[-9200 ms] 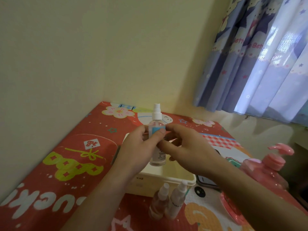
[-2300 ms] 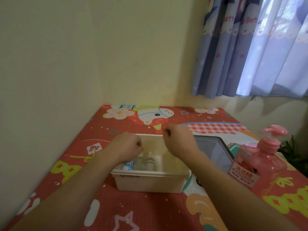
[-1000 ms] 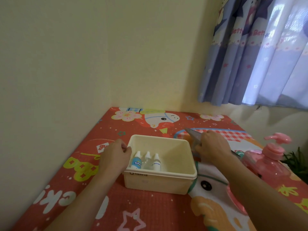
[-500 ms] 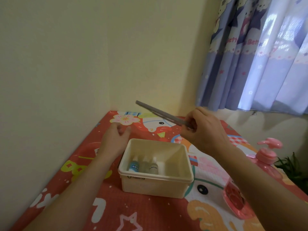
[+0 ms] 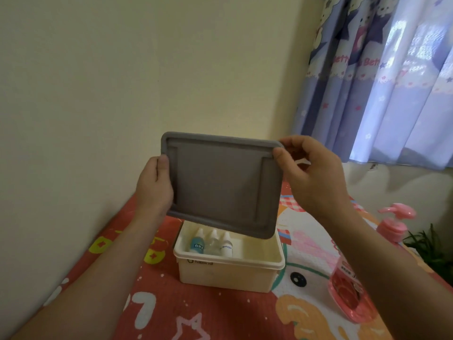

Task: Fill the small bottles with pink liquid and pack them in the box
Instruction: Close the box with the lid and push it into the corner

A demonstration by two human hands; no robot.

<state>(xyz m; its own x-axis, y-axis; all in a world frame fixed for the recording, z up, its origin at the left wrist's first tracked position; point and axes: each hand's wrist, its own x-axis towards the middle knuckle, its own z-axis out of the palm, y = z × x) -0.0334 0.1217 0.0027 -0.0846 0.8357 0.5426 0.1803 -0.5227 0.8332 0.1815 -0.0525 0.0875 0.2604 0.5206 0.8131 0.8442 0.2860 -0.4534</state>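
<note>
A cream plastic box [image 5: 228, 273] stands on the red patterned table. Three small spray bottles [image 5: 213, 242] lie side by side in its left half. Above the box I hold a grey rectangular lid [image 5: 220, 182], tilted with its underside facing me. My left hand [image 5: 154, 187] grips the lid's left edge, thumb on the near face. My right hand [image 5: 311, 175] pinches the lid's upper right corner. The lid hides the box's far rim.
A pink pump bottle [image 5: 353, 278] of liquid stands at the right, partly behind my right forearm. A green plant [image 5: 429, 244] sits at the far right edge. Yellow walls meet in a corner behind the table; a blue curtain [image 5: 382, 82] hangs to the right.
My right hand lifted the grey lid from the table beside the box. My left hand left the box's side and took the lid's left edge; the lid now hangs tilted over the box.
</note>
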